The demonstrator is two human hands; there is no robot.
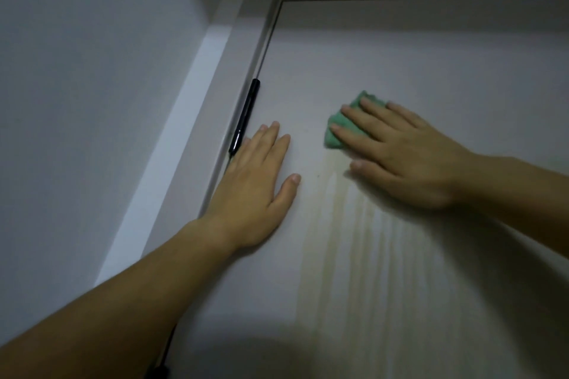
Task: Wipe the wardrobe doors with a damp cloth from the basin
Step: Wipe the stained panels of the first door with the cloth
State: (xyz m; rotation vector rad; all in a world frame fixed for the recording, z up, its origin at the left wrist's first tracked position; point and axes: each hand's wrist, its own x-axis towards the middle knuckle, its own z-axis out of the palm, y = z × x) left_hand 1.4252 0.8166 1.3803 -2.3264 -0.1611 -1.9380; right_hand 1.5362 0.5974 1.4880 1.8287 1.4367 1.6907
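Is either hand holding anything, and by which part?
The right hand presses the green cloth flat to the door, straight fingers across its middle, not gripped; left hand lies bare on the door.

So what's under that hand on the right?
A green cloth, pressed against the door by the right hand. Only its edge peeks out; the rest is covered.

Holds the bare left forearm (129,292) stretched up from the lower left, left hand (257,181) flat on the white wardrobe door (400,55), fingers (271,140) straight and together, thumb splayed. Presses a crumpled green cloth (332,140) to that door with the right hand (409,160), arm entering from the right, fingers straight and spread.
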